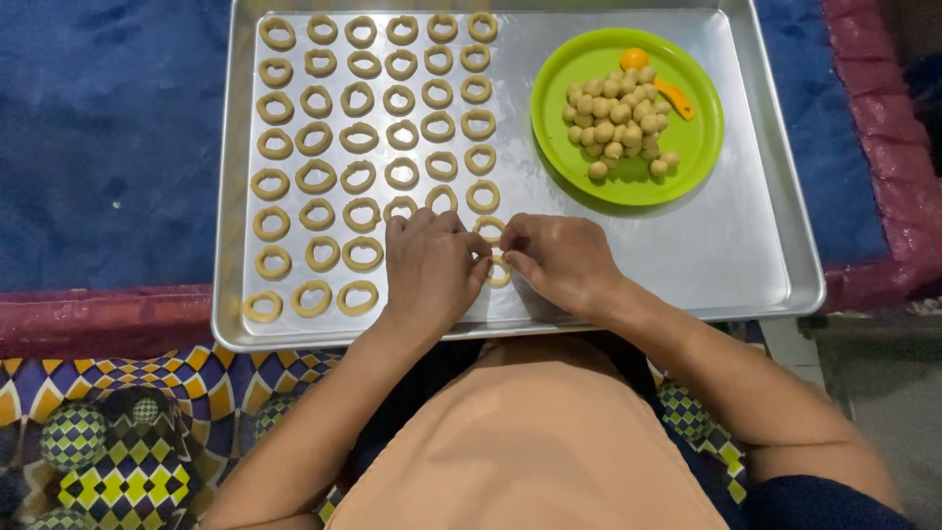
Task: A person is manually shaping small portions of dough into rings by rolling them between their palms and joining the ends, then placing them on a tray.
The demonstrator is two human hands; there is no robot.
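Dough ring (498,272) pinched between left hand (432,270), right hand (559,260).

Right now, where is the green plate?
In the head view, the green plate sits on the tray's right half, beyond the right hand, beside the dough rings.

Blue mat (108,137), patterned cloth (128,442)

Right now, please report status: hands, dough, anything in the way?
Left hand and right hand together on a dough ring on the metal tray. Rows of rings left. Green plate of dough balls right, clear of hands.
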